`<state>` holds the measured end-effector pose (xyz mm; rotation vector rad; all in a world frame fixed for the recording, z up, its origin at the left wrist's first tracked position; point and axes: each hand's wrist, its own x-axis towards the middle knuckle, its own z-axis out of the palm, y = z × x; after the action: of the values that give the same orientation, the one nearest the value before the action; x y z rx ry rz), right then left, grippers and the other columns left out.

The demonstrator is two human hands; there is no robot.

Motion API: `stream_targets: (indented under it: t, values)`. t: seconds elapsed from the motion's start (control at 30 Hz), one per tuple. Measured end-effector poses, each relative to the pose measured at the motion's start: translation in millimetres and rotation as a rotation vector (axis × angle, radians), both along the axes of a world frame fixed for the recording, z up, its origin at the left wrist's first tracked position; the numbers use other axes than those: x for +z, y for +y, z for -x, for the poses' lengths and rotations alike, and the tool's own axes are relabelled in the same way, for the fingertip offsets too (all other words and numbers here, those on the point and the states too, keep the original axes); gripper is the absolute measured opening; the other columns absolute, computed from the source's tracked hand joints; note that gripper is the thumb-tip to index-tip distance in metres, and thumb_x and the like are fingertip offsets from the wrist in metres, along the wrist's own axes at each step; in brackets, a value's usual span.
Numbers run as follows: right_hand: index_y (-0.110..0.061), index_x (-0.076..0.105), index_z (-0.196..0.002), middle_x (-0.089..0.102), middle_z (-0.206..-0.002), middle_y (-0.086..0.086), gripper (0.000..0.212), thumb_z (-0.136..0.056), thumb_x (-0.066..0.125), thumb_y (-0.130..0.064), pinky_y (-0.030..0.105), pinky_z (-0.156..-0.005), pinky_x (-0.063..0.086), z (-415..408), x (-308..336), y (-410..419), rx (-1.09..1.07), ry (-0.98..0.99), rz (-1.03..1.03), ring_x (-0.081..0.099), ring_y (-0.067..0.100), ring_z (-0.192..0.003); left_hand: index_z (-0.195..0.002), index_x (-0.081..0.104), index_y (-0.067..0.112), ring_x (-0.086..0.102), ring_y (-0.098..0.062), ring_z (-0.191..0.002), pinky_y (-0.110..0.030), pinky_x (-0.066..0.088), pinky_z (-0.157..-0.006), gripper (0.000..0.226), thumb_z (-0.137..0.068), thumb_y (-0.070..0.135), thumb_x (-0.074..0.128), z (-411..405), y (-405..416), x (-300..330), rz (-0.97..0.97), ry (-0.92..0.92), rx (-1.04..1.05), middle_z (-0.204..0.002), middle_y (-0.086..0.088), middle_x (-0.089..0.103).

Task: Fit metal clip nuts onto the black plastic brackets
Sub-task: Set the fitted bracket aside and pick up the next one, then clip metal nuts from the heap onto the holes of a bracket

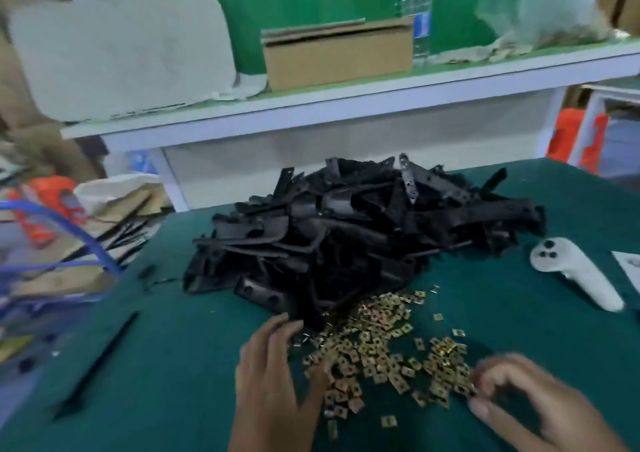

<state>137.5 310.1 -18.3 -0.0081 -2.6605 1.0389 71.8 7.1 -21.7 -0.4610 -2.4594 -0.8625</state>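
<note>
A big heap of black plastic brackets lies in the middle of the green table. In front of it spreads a scatter of brass-coloured metal clip nuts. My left hand rests flat with fingers spread at the near edge of the bracket heap, its fingertips touching a bracket and the nuts. My right hand is blurred, fingers curled over the right side of the nuts; whether it pinches a nut cannot be made out. A single black bracket lies apart at the left.
A white hand controller lies on the table at the right, next to a sheet of paper. A blue wire basket with paper and black parts stands at the left. A shelf with a cardboard box runs behind.
</note>
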Motion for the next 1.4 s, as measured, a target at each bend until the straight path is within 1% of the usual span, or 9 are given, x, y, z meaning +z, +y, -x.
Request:
stream_targets:
  t: [0.2,0.3,0.4,0.6,0.73,0.9,1.07,1.2,1.4]
  values:
    - [-0.053,0.042,-0.131,0.049,-0.134,-0.024,0.047,-0.088,0.06,-0.063,0.014,-0.079,0.046,122,55,-103,0.251,-0.021,0.195,0.056,-0.01,-0.102,-0.098,0.052,0.046,0.044,0.001,-0.101,-0.029,0.034,-0.088,0.003,-0.096,0.048,0.052,53,2,-8,-0.116,-0.062,0.173,-0.106,0.029,0.05]
    - [-0.042,0.021,-0.155,0.012,-0.163,-0.003,0.081,-0.091,0.071,-0.042,0.03,-0.103,0.043,177,66,-129,0.21,0.224,-0.322,0.034,0.012,-0.137,-0.092,0.061,0.04,0.052,-0.002,-0.095,-0.028,0.04,-0.082,0.01,-0.097,0.039,0.052,59,7,-19,-0.095,-0.055,0.159,-0.097,0.025,0.058]
    - [-0.036,0.056,-0.134,0.048,-0.144,-0.007,0.037,-0.097,0.063,-0.037,0.033,-0.103,0.037,213,68,-135,0.239,0.326,-0.628,0.046,0.019,-0.131,-0.088,0.059,0.046,0.054,0.005,-0.098,-0.019,0.044,-0.082,0.016,-0.099,0.042,0.048,63,4,-26,-0.152,-0.02,0.139,-0.098,0.028,0.06]
    - [-0.02,0.062,-0.121,0.063,-0.106,-0.029,0.027,-0.102,0.057,-0.038,0.012,-0.082,0.042,222,88,-116,0.186,0.237,0.445,0.058,-0.012,-0.098,-0.093,0.058,0.045,0.052,0.009,-0.107,-0.005,0.038,-0.087,0.021,-0.095,0.024,0.063,67,9,-27,-0.223,-0.009,0.087,-0.109,0.024,0.063]
    - [-0.018,0.062,-0.132,0.072,-0.119,0.001,0.05,-0.09,0.066,-0.045,0.028,-0.07,0.055,184,89,-100,0.164,-0.115,1.089,0.069,0.017,-0.094,-0.114,0.056,0.041,0.058,-0.005,-0.109,-0.036,0.047,-0.091,0.026,-0.089,0.048,0.058,63,5,-20,-0.296,0.138,0.136,-0.121,0.026,0.057]
    - [-0.033,0.071,-0.109,0.072,-0.112,-0.006,0.034,-0.081,0.072,-0.051,0.04,-0.092,0.058,121,66,-98,0.213,-0.362,0.831,0.07,0.014,-0.105,-0.146,0.041,0.033,0.041,-0.021,-0.139,-0.039,0.033,-0.111,0.08,-0.076,0.051,0.076,40,19,-7,-0.291,0.462,0.199,-0.153,0.005,0.039]
    - [-0.029,0.07,-0.08,0.067,-0.076,-0.008,0.025,-0.083,0.073,-0.054,0.014,-0.065,0.048,91,67,-105,0.352,-0.457,0.767,0.064,0.005,-0.072,-0.115,0.068,0.038,0.064,-0.011,-0.118,-0.039,0.048,-0.093,0.022,-0.102,0.035,0.051,21,25,6,-0.126,0.503,-0.111,-0.132,0.018,0.063]
    - [-0.041,0.075,-0.101,0.072,-0.099,-0.017,0.062,-0.078,0.042,-0.088,0.024,-0.087,0.047,94,61,-75,0.328,-0.383,0.571,0.063,-0.003,-0.087,-0.085,0.076,0.027,0.072,-0.002,-0.082,-0.022,0.056,-0.068,0.009,-0.091,0.024,0.07,13,21,14,-0.354,0.259,-0.136,-0.091,0.017,0.074]
    - [-0.062,0.05,-0.122,0.036,-0.122,-0.036,0.041,-0.084,0.055,-0.076,0.025,-0.108,0.03,112,12,-45,0.436,-0.353,-0.345,0.029,-0.011,-0.123,-0.092,0.078,0.03,0.069,-0.005,-0.072,-0.009,0.046,-0.064,0.028,-0.074,0.051,0.084,25,19,5,-0.866,-0.492,-0.204,-0.072,0.003,0.074]
